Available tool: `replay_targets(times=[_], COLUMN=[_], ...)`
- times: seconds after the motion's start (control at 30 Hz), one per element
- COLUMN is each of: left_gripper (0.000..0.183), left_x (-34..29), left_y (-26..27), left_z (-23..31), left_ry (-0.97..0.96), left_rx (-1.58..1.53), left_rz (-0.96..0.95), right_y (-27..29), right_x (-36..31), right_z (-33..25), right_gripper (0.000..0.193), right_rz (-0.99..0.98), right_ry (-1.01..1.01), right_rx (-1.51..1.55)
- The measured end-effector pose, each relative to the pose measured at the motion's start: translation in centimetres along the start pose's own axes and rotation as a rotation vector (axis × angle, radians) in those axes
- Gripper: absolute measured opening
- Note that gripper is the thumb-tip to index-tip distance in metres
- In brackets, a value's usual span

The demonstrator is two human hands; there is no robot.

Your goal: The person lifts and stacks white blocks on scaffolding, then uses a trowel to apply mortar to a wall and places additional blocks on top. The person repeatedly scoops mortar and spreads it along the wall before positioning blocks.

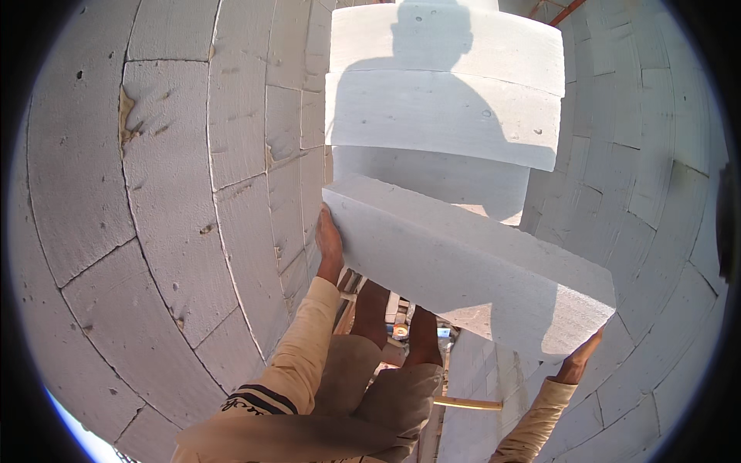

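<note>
A long white aerated concrete block (463, 266) is held up between my two hands, tilted so its left end is higher and farther away than its right. My left hand (329, 241) presses flat against the block's left end. At the lower right end, my right hand (583, 356) grips the block, its fingers partly hidden by it. Just beyond the block stands a stack of similar white blocks (444, 108), with my shadow falling across their faces.
A wall of pale blocks (166, 154) with foam in its joints rises close on the left. Another block wall (617, 177) curves up on the right. Below, between my legs, lies clutter (400, 330), and a wooden strip (468, 403) juts out at the lower right.
</note>
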State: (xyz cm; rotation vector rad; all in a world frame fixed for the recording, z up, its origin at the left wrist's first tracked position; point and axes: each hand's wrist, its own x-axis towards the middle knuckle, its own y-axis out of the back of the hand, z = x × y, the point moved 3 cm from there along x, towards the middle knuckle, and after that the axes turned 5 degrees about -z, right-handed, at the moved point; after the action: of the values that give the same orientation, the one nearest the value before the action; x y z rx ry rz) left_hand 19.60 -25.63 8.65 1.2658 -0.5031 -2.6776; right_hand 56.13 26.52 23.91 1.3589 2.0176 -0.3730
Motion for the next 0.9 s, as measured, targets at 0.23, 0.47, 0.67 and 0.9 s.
replay_targets(times=[0.23,0.47,0.67,0.9], left_gripper=[0.083,0.086,0.086,0.085], left_x=[10.1,16.2,17.9,18.1], left_y=[3.3,-0.3,-0.7,1.0], left_z=[4.2,0.8,-0.8,0.5], left_ry=[0.37,0.043,0.019,0.097], left_rx=[-0.189,0.269,0.237,0.352], left_rz=[-0.005,0.162,0.169,-0.136], right_y=[-14.3,-20.4,-22.6,-22.7], right_x=[18.1,25.0,25.0,23.9], right_z=[13.3,15.5,15.8,14.3], right_gripper=[0.059,0.061,0.06,0.084], right_rz=[-0.312,-0.187,-0.273,-0.109], right_ry=[-0.173,-0.2,-0.202,-0.359], right_rx=[0.011,-0.172,-0.109,-0.474])
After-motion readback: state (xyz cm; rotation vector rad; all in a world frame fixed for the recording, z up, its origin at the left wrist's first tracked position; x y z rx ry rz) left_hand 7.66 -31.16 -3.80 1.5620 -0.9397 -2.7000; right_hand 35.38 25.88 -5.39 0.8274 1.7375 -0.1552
